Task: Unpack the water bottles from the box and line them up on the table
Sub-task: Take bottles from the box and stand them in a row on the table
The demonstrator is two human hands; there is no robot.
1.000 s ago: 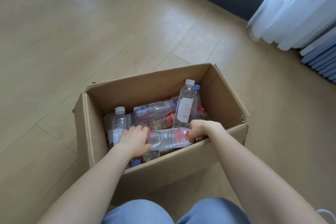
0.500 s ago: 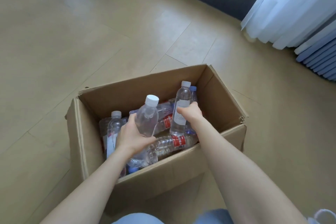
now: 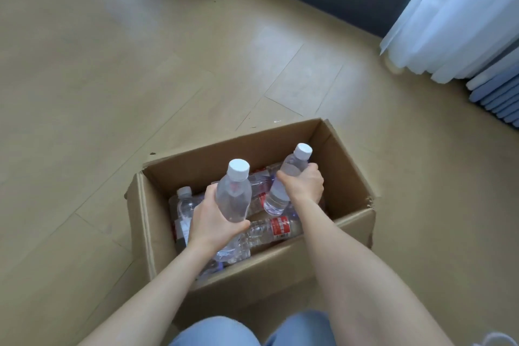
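Both bottles have risen above the cardboard box: left hand fingers grip the near bottle, right hand fingers grip the far bottle.

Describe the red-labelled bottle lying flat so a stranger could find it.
Look in the open cardboard box on the floor. Against its near wall a clear bottle lies on its side. Unlike the white-capped bottle gripped upright just above it, its red label faces the camera.
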